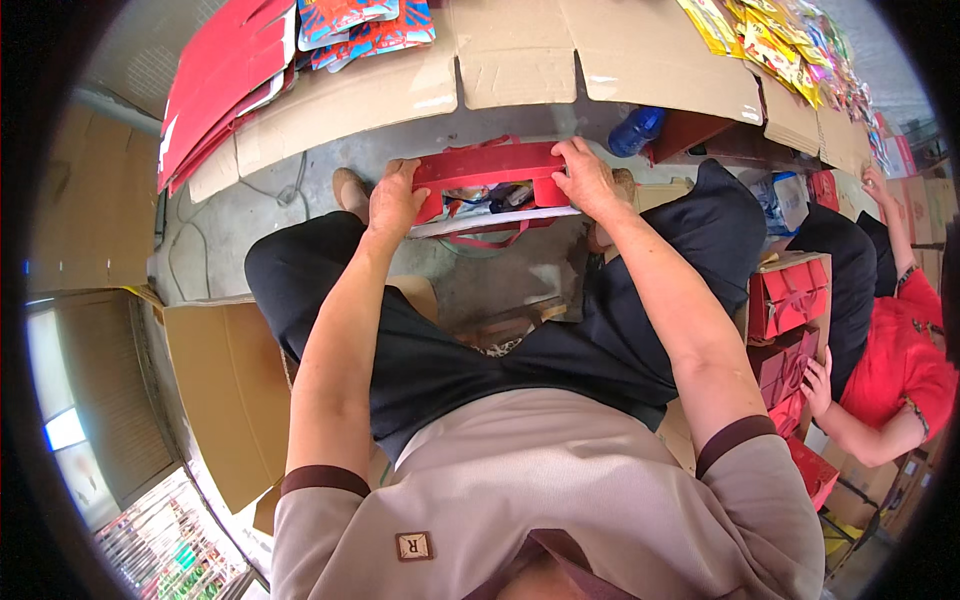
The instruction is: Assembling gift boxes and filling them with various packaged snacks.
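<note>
A red cardboard gift box (480, 168) is held in front of me, between my knees and the cardboard-covered table. My left hand (394, 196) grips its left end, the thumb on the near side. At the other end my right hand (589, 178) has its fingers on the upper edge and flap. The box's top is partly open, and small wrapped packets (491, 195) show inside. A red ribbon handle (499, 241) hangs on the near side, and another ribbon shows at the far side. The box's underside is hidden.
Flattened red boxes (225, 82) and snack packets (367, 34) lie on the cardboard-topped table (517, 71). Yellow packets (776, 45) are at its right. Below stands a blue bottle (636, 131). At right, a person (892, 360) touches a carton of red gift boxes (787, 300).
</note>
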### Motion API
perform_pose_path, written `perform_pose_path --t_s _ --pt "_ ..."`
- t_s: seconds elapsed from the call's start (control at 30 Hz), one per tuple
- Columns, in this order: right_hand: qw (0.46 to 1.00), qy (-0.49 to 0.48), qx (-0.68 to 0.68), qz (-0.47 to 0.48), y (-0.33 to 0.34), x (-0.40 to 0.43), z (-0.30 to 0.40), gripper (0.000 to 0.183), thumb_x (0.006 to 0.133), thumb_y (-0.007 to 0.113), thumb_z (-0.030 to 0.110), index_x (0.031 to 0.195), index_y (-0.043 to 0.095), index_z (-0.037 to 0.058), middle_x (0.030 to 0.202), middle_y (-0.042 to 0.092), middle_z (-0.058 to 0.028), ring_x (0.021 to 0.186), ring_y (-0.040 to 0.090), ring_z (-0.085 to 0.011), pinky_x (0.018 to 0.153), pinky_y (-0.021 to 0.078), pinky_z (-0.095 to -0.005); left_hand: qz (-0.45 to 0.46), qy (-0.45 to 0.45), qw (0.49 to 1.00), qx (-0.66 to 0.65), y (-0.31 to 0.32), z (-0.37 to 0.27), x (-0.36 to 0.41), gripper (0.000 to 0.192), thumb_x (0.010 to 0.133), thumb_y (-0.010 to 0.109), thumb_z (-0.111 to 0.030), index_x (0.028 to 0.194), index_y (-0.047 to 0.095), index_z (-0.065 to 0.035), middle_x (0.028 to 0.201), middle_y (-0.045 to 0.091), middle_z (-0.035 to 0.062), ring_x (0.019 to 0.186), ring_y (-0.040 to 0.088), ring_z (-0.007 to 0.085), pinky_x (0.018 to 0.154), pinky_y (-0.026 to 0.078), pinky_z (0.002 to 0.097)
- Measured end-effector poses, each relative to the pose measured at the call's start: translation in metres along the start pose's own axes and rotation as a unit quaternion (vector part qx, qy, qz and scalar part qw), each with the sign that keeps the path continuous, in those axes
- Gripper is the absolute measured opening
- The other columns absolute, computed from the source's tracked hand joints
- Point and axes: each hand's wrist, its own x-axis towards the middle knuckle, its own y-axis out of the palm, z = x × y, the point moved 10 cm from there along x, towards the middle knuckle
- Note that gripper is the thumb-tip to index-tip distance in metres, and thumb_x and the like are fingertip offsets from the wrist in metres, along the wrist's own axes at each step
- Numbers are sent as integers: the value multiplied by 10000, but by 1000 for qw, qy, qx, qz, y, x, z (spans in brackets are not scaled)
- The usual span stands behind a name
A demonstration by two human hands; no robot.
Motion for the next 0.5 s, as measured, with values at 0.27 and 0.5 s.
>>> perform_pose_path --t_s 0.27,0.5 --pt "997 -41 -56 -26 -2 0 13 275 740 696 74 953 522 63 999 538 -126 971 571 -340 805 485 -457 24 -26 999 15 -3 -14 2 354 767 701 -89 1056 502 -46 1012 570 212 897 603 414 768 499 463" --pt "994 -76 -66 -44 -2 1 22 271 732 687 51 941 514 54 980 527 -134 958 567 -346 795 485 -459 26 -25 999 38 2 -11 4 329 801 669 -108 1054 468 -46 1017 546 216 862 617 430 735 525 481"
